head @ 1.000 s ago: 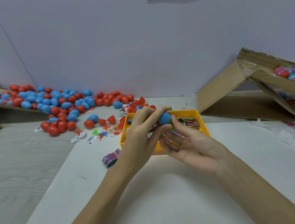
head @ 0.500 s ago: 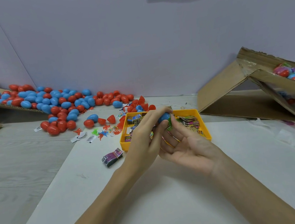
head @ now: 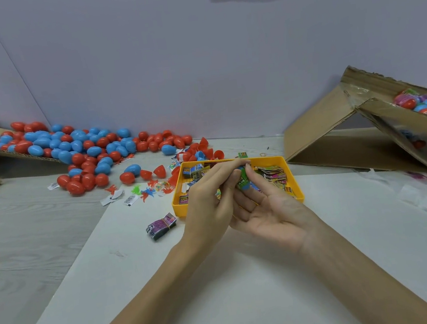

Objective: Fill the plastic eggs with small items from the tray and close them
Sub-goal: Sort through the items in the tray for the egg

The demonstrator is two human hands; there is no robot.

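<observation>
Blue egg half [head: 244,185]: held over the yellow tray [head: 292,164], between both of my hands, its body mostly hidden by fingers. Only a sliver of blue shows low, beside my right index finger.

Green printed item [head: 242,178]: small folded packet, sitting at the mouth of the egg half, partly in, partly proud of the rim as far as I can judge.

Key relation: egg lies just ahead of my right palm and directly under my left fingertips. Long axis appears to run roughly up and away from me, open end toward the left fingertips; not certain, since so little shell shows. Both hands touch it; the left is the one placed to push.

Left hand [head: 208,197]: knuckles up, fingers curled forward, thumb and forefinger tips pinching down on the packet and egg top.

Right hand [head: 270,214]: palm up, turned toward me, index finger and thumb raised and closed around the egg, remaining fingers loosely bent beneath as a cradle.

Judgement: stuffing step under way; shell not yet closed, no second half visible in my grasp.

Stock: red and blue eggs [head: 76,149] heaped well to the left.
</observation>
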